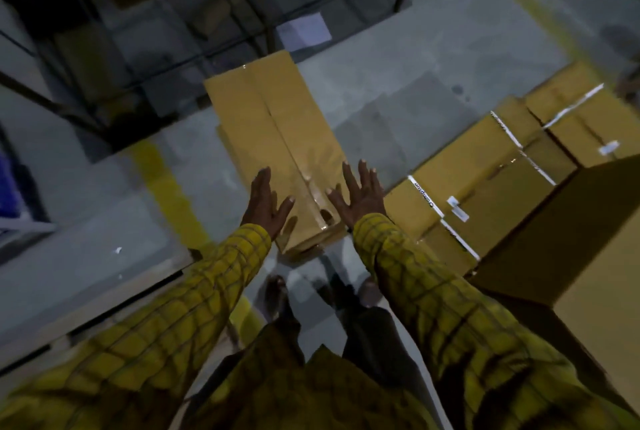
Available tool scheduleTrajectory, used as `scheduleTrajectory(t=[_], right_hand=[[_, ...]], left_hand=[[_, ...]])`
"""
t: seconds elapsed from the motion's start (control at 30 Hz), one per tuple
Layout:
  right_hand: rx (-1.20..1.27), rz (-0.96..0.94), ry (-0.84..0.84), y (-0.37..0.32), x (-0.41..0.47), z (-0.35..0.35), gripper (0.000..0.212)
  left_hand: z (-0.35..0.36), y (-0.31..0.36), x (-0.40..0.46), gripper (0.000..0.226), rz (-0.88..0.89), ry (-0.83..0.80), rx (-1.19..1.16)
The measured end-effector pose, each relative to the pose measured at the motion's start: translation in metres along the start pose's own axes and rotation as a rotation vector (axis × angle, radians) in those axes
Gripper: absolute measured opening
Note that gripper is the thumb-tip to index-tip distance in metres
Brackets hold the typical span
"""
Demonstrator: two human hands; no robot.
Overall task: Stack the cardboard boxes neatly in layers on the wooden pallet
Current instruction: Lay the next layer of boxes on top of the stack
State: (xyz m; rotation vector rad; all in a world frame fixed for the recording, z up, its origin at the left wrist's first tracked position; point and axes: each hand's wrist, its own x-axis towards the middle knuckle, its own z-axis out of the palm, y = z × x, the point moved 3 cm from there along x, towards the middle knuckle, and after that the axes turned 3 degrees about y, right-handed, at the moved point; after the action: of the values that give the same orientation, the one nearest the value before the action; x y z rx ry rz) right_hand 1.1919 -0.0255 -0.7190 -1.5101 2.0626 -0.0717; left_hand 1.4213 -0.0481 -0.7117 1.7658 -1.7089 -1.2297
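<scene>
Yellow checked sleeves are reaching forward from the bottom of the frame, feet showing between them on the grey floor. Left hand is hovering with fingers straight and spread, holding nothing, at the near left edge of a long cardboard box. Right hand is likewise spreading flat and holding nothing, at the box's near right edge; contact cannot be told for either. The box is lying at 12 o'clock from the hands, its taped seam running away. Stacked cardboard boxes are sitting at 2 o'clock. Dark metal racking is standing at 11 o'clock, blurred.
</scene>
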Motion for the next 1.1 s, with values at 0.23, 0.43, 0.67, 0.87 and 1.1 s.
scheduleTrajectory(t=[0.23,0.43,0.67,0.87,1.1], right_hand=[[0.137,0.033,0.01,-0.005,0.105,0.013,0.103],[0.395,0.179,-0.024,0.013,0.178,0.053,0.121],[0.561,0.163,0.052,0.008,0.19,0.046,0.095],[0.644,0.147,0.173,-0.001,0.16,-0.035,0.092],[0.747,0.27,0.363,0.02,0.097,-0.138,0.093]], left_hand=[[0.005,-0.069,0.075,0.102,-0.337,0.153,-0.11],[0.035,-0.114,0.118,0.117,-0.522,0.239,-0.382],[0.029,-0.076,0.129,0.098,-0.406,0.373,-0.479],[-0.023,0.009,0.151,0.104,-0.207,0.283,-0.379],[-0.031,0.121,0.165,0.102,-0.042,0.104,-0.318]])
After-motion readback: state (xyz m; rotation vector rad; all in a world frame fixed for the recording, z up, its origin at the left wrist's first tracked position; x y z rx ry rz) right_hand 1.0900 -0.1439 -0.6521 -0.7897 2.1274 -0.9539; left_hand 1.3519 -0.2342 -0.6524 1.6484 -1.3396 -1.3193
